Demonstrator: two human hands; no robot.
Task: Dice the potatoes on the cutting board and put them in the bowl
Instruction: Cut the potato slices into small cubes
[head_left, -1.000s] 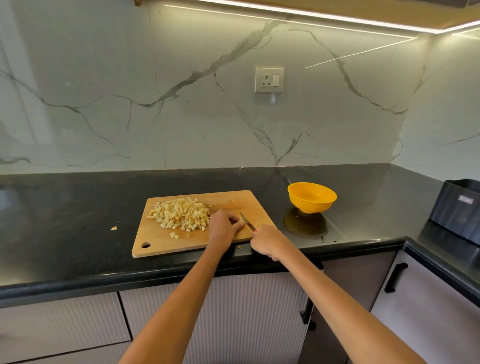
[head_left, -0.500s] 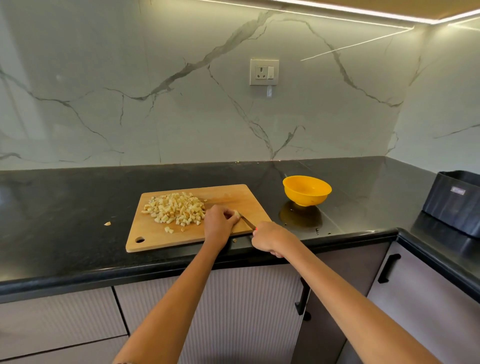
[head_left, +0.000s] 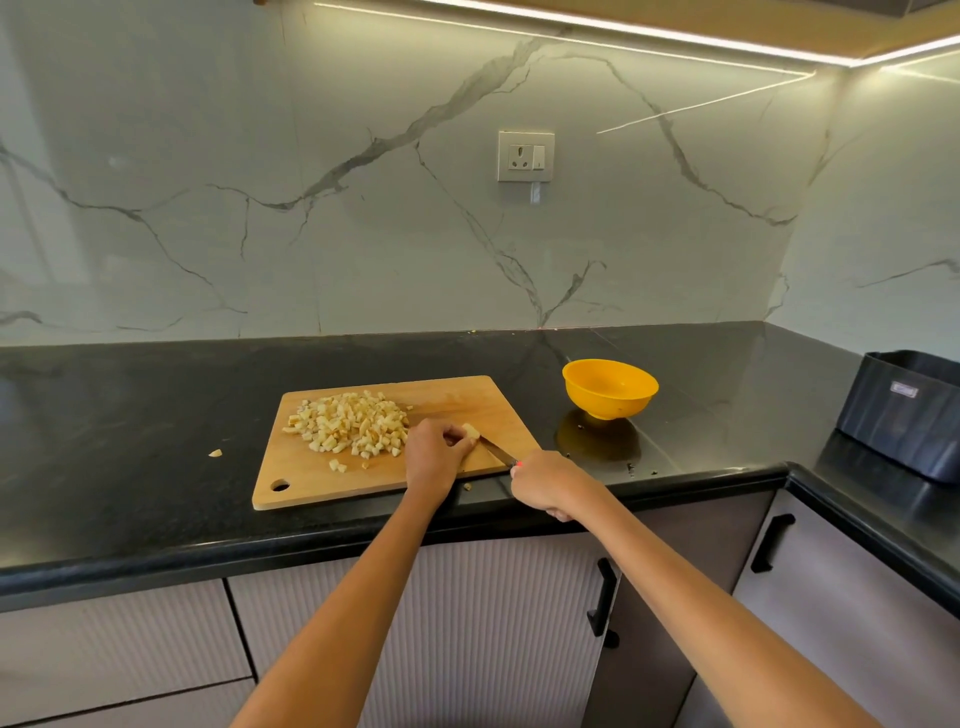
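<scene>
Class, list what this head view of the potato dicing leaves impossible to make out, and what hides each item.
- Knife handle: head view, wrapped in the right hand.
- Potato piece: mostly covered by the left hand.
- Yellow bowl bottom: hidden behind its near wall.
- Dark bin: cut off by the right edge.

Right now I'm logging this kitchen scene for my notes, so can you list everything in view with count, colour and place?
cutting board: one, wooden, on the counter near its front edge
diced potato pile: one heap, pale yellow, left half of the board
potato piece: one, pale yellow, held at the board's near right
stray potato bit: one, pale, on the counter left of the board
knife: one, steel blade, beside the held piece
bowl: one, yellow, right of the board
counter: one, black
wall socket: one, white, on the marble wall
bin: one, dark grey, far right
left hand: holds the potato piece
right hand: grips the knife
</scene>
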